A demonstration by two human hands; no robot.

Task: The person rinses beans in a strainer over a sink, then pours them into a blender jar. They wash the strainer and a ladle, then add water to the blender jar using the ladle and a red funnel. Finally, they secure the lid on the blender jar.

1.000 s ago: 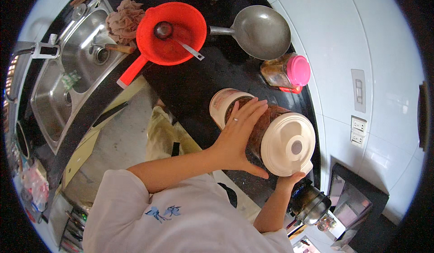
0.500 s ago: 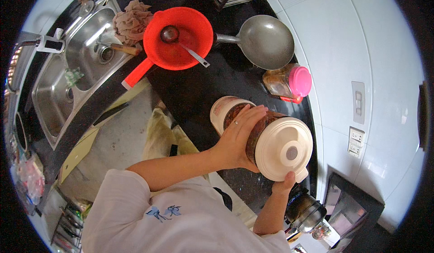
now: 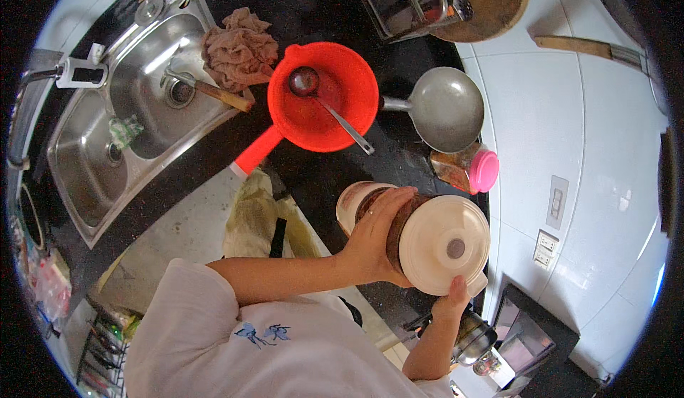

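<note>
At the tabletop's left end sits a steel sink (image 3: 114, 134) with a crumpled brown cloth (image 3: 240, 48) on its rim. Next comes a red strainer bowl (image 3: 324, 106) holding a ladle (image 3: 306, 82), then a grey pan (image 3: 445, 110) toward the back edge. Near the front edge, the left hand (image 3: 374, 245) wraps its fingers around a large jar (image 3: 420, 238) tilted above a cream tub (image 3: 354, 202). The right hand (image 3: 454, 300) presses fingertips against the jar's cream lid (image 3: 445, 245). A pink-capped jar (image 3: 467, 170) lies just behind.
</note>
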